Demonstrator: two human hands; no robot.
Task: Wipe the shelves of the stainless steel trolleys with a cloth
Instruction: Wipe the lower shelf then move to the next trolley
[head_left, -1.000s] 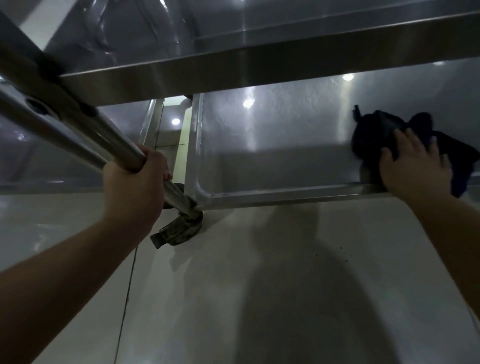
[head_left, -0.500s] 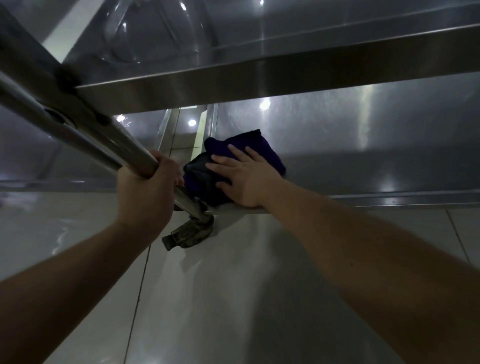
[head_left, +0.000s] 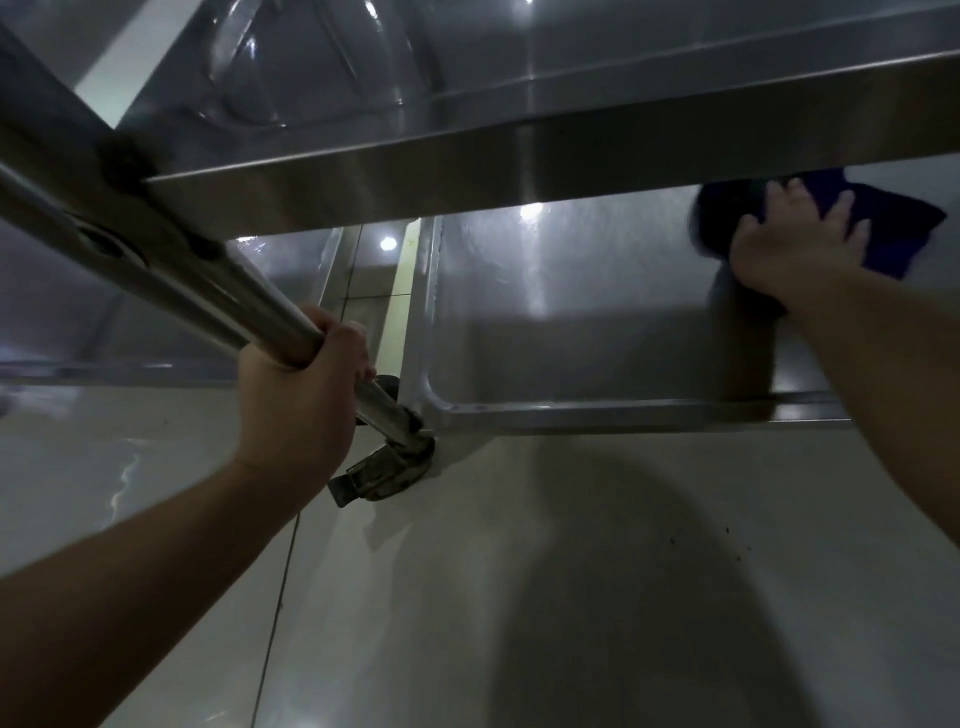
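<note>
**Cloth on bottom shelf, far right**

Right hand (head_left: 795, 254) flat on the cloth (head_left: 893, 228), fingers spread and straight, cloth poking out past the fingertips. Pressed onto the shelf (head_left: 571, 312). Left hand (head_left: 301, 395) clenched round the post (head_left: 218, 280) at the shelf's left corner.

hands: 2 (head_left: 298, 395) (head_left: 795, 249) | cloth: 1 (head_left: 893, 228) | shelves: 2 (head_left: 571, 322) (head_left: 467, 78) | upright post: 1 (head_left: 208, 280) | caster: 1 (head_left: 379, 475)

Left hand (head_left: 304, 384) clenched; right hand (head_left: 795, 249) flat, fingers spread.
</note>
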